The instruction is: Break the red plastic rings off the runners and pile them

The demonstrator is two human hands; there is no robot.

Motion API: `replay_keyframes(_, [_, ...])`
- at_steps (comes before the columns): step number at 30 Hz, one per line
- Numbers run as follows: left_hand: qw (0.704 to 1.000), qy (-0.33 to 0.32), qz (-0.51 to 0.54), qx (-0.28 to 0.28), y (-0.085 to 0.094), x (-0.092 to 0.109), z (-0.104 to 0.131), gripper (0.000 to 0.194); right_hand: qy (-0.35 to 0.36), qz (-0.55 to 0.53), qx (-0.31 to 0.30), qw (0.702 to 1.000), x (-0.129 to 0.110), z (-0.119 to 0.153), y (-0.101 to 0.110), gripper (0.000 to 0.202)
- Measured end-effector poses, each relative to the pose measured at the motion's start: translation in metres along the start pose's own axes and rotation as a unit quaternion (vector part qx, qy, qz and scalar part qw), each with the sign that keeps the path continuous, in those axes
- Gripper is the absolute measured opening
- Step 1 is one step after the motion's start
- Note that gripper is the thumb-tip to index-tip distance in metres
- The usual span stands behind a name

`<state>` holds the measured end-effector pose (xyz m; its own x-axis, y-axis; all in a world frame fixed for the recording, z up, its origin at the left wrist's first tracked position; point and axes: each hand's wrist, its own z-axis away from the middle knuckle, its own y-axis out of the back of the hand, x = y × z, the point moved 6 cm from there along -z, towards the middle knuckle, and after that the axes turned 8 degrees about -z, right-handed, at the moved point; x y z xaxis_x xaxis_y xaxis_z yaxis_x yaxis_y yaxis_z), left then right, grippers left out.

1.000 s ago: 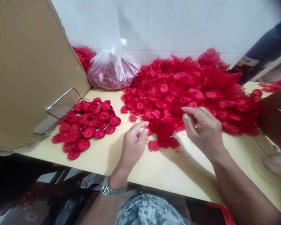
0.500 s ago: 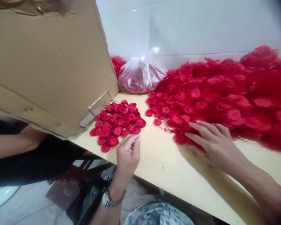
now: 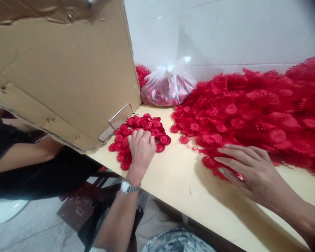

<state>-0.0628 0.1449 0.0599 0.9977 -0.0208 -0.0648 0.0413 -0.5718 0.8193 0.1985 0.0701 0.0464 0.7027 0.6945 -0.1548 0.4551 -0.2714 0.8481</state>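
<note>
My left hand, with a watch on its wrist, rests over a small heap of red fringed discs at the centre-left. Its fingers curl down into the heap, and whatever they pinch is hidden. At the right, my right hand has its fingers spread along the near edge of a much larger pile of the same red pieces. Nothing is gripped in it that I can see. One loose red disc lies between the two heaps.
A cardboard panel stands at the left, with a bent metal wire by its base. Behind is a tied clear plastic bag of red pieces against the tiled wall. Another person's arm shows at the left below the panel.
My left hand has moved forward from the near edge of the small heap onto it. My right hand stays by the large pile. The whole view has shifted slightly.
</note>
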Motion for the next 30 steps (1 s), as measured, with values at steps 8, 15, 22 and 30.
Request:
replay_keyframes(8, [0.938, -0.286, 0.152, 0.123, 0.065, 0.066, 0.052, 0.016, -0.263, -0.324, 0.056, 0.907, -0.021, -0.018, 0.01, 0.023])
replay_keyframes(15, [0.871, -0.246, 0.421, 0.064, 0.07, 0.091, 0.079, 0.036, -0.381, -0.582, 0.057, 0.716, -0.027, -0.004, -0.02, 0.023])
replay_keyframes(22, [0.451, 0.247, 0.796, -0.319, 0.019, 0.134, 0.101, 0.031, -0.361, -0.454, 0.088, 0.81, -0.035, 0.013, -0.023, 0.011])
replay_keyframes(30, [0.38, 0.319, 0.812, -0.308, 0.013, 0.131, 0.086, 0.016, -0.215, -0.154, 0.079, 0.961, -0.032, 0.011, 0.009, 0.015])
